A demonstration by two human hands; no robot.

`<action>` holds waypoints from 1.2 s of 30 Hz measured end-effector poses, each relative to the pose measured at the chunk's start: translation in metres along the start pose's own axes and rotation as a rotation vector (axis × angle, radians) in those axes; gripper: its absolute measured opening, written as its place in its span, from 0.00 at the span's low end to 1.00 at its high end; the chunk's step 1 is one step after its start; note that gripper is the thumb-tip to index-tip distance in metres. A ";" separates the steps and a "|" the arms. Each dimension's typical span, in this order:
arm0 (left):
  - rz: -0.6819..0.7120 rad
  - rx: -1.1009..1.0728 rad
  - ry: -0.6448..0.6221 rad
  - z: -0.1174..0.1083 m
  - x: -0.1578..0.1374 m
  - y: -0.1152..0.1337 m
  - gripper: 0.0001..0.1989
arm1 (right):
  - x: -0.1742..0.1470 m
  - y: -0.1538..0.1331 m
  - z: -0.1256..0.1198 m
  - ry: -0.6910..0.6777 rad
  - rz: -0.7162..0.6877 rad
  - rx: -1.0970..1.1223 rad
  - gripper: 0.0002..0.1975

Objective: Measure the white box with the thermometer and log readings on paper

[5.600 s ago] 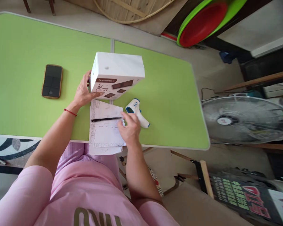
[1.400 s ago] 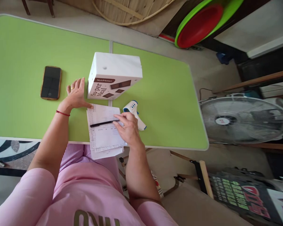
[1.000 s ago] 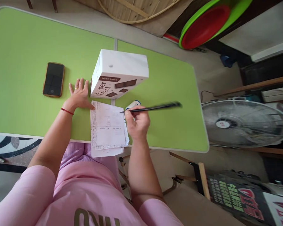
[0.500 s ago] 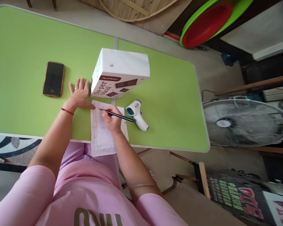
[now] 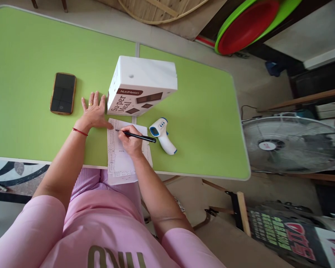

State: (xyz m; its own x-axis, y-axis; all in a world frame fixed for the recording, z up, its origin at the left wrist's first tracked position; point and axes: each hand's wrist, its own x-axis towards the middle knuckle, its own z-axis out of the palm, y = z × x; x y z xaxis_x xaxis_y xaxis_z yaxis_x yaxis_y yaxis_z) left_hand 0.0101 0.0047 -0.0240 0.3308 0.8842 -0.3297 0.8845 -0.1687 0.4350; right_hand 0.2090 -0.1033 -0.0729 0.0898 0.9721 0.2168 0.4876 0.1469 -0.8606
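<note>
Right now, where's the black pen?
In the head view, the black pen is in the right hand, its tip near the left edge of the papers, by the left hand.

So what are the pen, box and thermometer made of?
Pen: likely plastic, from its smooth black barrel; gloss is unclear. Box: probably printed card, smooth-faced with crisp edges. Thermometer: apparently moulded plastic, satin white, with rounded contours and blue trim.

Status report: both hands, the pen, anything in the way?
Right hand gripping black pen, tip at upper left of paper sheets. Left hand spread on green table, thumb close to pen tip. Infrared thermometer beside sheets, not blocking.
</note>
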 end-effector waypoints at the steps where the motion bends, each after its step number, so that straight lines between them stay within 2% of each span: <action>1: 0.002 0.001 0.001 0.000 0.000 0.000 0.84 | 0.000 0.000 0.000 0.001 -0.002 -0.001 0.10; 14: 0.031 -0.037 0.040 0.005 0.003 -0.007 0.84 | 0.001 0.000 -0.001 -0.022 -0.017 -0.022 0.12; 20: 0.013 -0.007 0.021 0.003 0.002 -0.004 0.82 | 0.000 0.001 0.000 -0.020 -0.012 -0.014 0.10; 28: 0.025 -0.012 0.024 0.004 0.003 -0.007 0.85 | 0.000 0.003 0.002 0.009 0.004 -0.016 0.09; 36: -0.014 0.017 -0.005 -0.003 -0.003 0.002 0.83 | -0.001 0.011 0.004 0.014 -0.085 0.000 0.08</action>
State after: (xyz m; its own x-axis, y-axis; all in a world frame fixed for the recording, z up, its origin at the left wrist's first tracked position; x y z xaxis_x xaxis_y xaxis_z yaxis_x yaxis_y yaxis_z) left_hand 0.0099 0.0026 -0.0194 0.3197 0.8845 -0.3398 0.8947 -0.1637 0.4155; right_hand 0.2108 -0.1025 -0.0839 0.0602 0.9535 0.2953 0.4941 0.2286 -0.8388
